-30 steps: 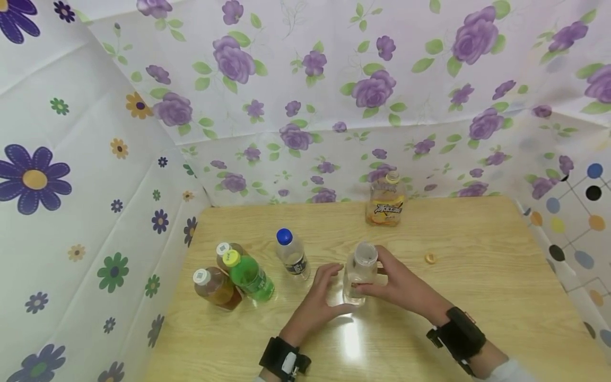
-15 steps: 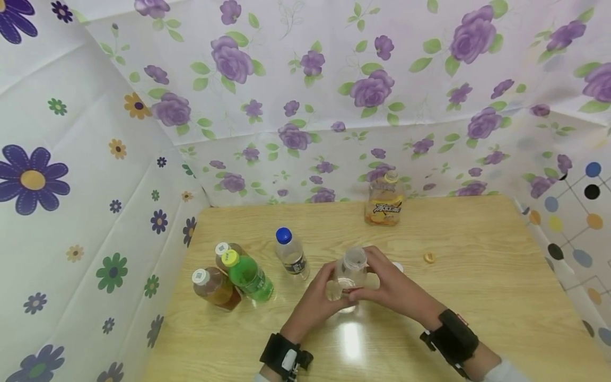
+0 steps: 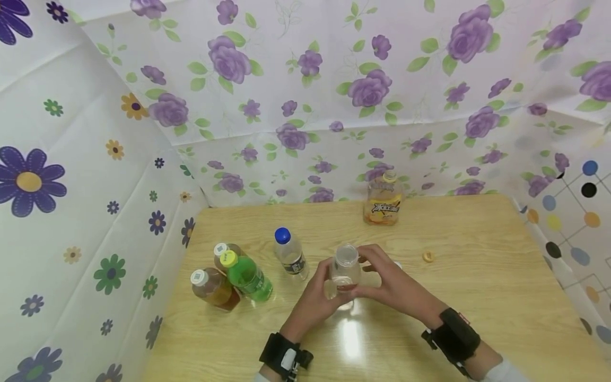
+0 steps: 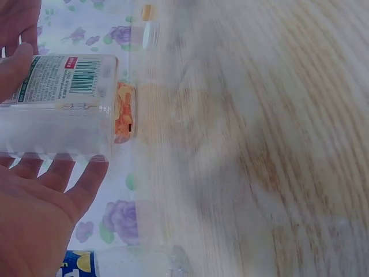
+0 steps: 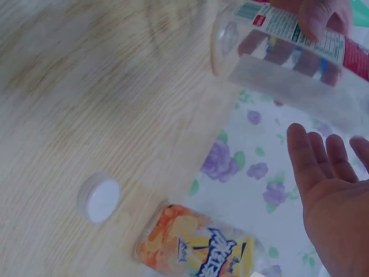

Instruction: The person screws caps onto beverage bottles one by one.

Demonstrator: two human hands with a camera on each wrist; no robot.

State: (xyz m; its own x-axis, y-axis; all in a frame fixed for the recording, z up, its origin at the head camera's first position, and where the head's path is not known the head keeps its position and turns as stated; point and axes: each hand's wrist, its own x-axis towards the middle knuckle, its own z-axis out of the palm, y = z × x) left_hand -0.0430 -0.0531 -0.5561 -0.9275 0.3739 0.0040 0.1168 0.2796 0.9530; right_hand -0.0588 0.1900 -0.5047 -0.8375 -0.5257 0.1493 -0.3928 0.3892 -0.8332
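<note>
My left hand (image 3: 315, 302) holds a clear, uncapped plastic bottle (image 3: 346, 270), thumb on one side and fingers on the other. In the left wrist view, a printed label with a barcode shows on this bottle (image 4: 57, 115), and its base looks raised off the table. My right hand (image 3: 393, 284) is just to the right of it. The right wrist view shows the right hand (image 5: 346, 202) with extended fingers, apart from the bottle (image 5: 282, 52). A white cap (image 5: 99, 199) lies on the table near the right hand.
A blue-capped bottle (image 3: 289, 252) stands left of the hands. Further left are a green bottle (image 3: 250, 278) and two white-capped bottles of brown drink, the nearer bottle (image 3: 217, 289) in front. An orange-labelled bottle (image 3: 383, 201) stands at the back, with a small yellow ring (image 3: 428, 257) right of it.
The bottle has shifted left. At first the right hand held it while the left hand was beside it; then both hands were on it. Now the left holds it and the right fingers are off.
</note>
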